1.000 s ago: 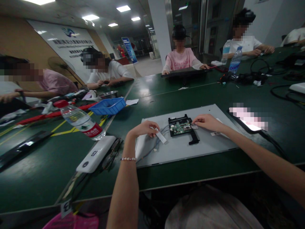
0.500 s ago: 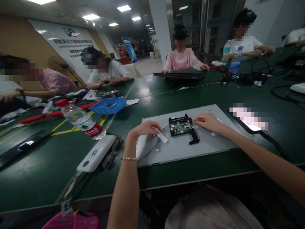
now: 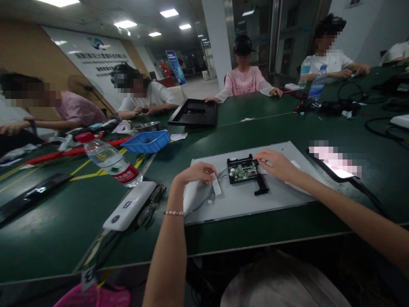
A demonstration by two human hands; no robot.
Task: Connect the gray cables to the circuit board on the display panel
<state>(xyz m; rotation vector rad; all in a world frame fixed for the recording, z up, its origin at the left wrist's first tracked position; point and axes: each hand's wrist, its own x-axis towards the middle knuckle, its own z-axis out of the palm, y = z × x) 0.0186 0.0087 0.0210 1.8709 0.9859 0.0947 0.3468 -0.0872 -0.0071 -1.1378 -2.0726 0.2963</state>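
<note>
My left hand (image 3: 200, 173) is closed in a pinch on a strip of white tape (image 3: 217, 186), which hangs down beside grey cables (image 3: 204, 202). Against the upper right corner of a black bracket (image 3: 262, 186) are the fingertips of my right hand (image 3: 270, 160); they are pinched, and what is between them is hidden. Within the bracket sits a green circuit board (image 3: 244, 172). Bracket and board lie on the grey back of a flat panel (image 3: 236, 204).
Left stand a white power bank (image 3: 128, 207), eyeglasses (image 3: 150, 207), a tilted water bottle (image 3: 110, 164) and a blue basket (image 3: 147, 143). A lit phone (image 3: 334, 164) lies right. Across the table a co-worker touches a black frame (image 3: 195, 113); other people sit around.
The tape strip in my left hand now hangs more steeply. My right hand has shifted slightly up and left along the bracket. Across the table, the co-worker's black frame has moved left.
</note>
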